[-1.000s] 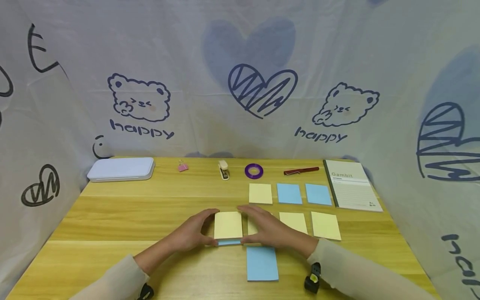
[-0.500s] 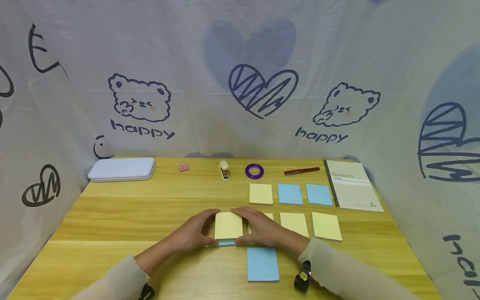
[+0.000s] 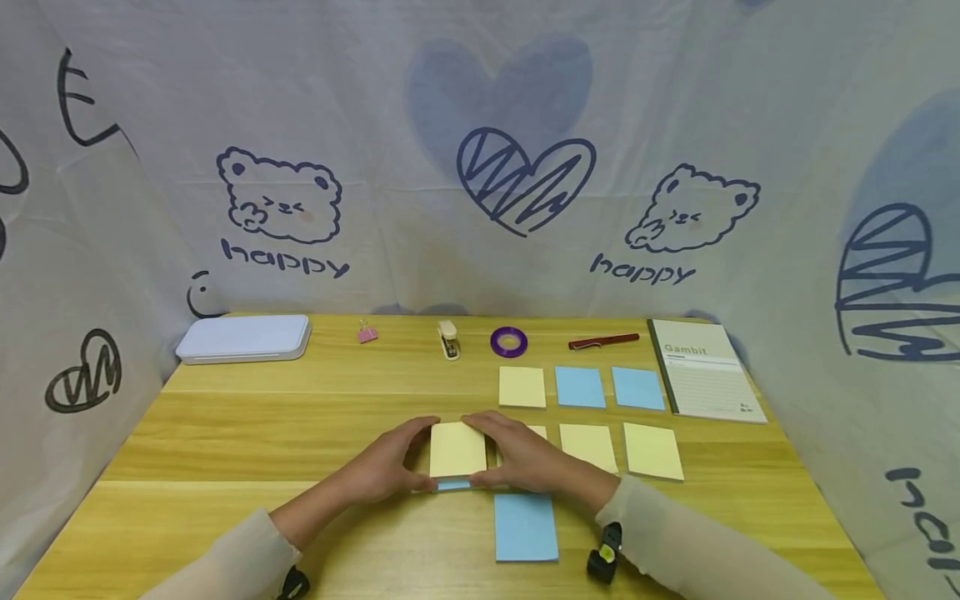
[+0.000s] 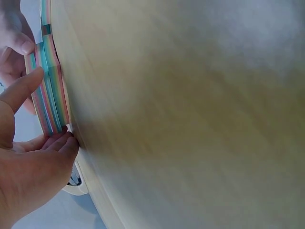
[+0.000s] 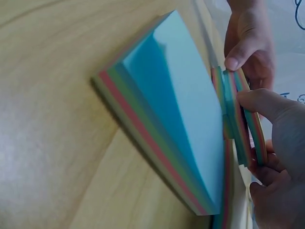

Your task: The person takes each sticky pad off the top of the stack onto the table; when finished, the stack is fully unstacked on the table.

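Observation:
In the middle of the table a stack of sticky note pads (image 3: 457, 450) has a yellow pad on top, and a blue strip shows below its near edge. My left hand (image 3: 378, 467) holds its left side, thumb at the near edge and fingers at the far one. From the right, my right hand (image 3: 531, 458) grips the opposite side in the same way. The right wrist view shows the striped edges of the stacked pads (image 5: 233, 114), slightly offset, between thumb and fingers. Under my right hand a yellow pad (image 3: 538, 432) is partly hidden.
Near my right wrist lies a blue pad (image 3: 525, 529). More yellow pads (image 3: 588, 448) and blue pads (image 3: 580, 387) lie to the right. Along the back are a white case (image 3: 243, 337), pink binder clip (image 3: 367, 334), stapler (image 3: 448, 340), purple tape roll (image 3: 497, 342), red pen (image 3: 603, 342) and notebook (image 3: 705, 371).
My right hand has shifted left, its fingers closing in on the stack's right side between the first two head frames. It has since stayed put. My left hand and the stack barely differ.

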`<state>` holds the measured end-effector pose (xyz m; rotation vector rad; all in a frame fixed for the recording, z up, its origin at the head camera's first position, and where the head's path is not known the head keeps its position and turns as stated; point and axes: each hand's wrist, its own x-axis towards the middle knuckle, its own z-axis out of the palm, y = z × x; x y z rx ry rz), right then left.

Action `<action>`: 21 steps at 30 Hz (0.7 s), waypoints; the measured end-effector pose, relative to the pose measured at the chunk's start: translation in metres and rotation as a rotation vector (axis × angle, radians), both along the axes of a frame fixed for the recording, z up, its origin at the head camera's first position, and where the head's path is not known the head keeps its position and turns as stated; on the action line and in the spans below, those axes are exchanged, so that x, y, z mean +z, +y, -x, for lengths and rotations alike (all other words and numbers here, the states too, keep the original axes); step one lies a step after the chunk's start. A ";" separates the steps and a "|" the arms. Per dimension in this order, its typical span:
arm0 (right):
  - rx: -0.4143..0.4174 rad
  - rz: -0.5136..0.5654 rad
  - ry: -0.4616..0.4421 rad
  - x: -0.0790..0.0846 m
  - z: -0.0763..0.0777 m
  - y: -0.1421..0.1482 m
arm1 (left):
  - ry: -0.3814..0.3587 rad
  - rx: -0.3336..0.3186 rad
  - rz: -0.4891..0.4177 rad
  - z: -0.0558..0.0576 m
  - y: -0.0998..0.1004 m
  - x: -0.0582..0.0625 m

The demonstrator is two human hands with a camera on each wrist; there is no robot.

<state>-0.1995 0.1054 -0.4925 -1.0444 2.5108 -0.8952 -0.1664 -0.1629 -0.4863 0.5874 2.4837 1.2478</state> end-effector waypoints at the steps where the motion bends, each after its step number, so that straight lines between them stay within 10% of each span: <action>1: -0.004 -0.002 0.006 0.001 -0.001 0.001 | 0.001 0.001 0.001 0.000 0.000 0.000; 21: -0.094 0.054 0.009 0.015 -0.052 0.087 | 0.006 0.004 0.004 -0.001 0.003 0.002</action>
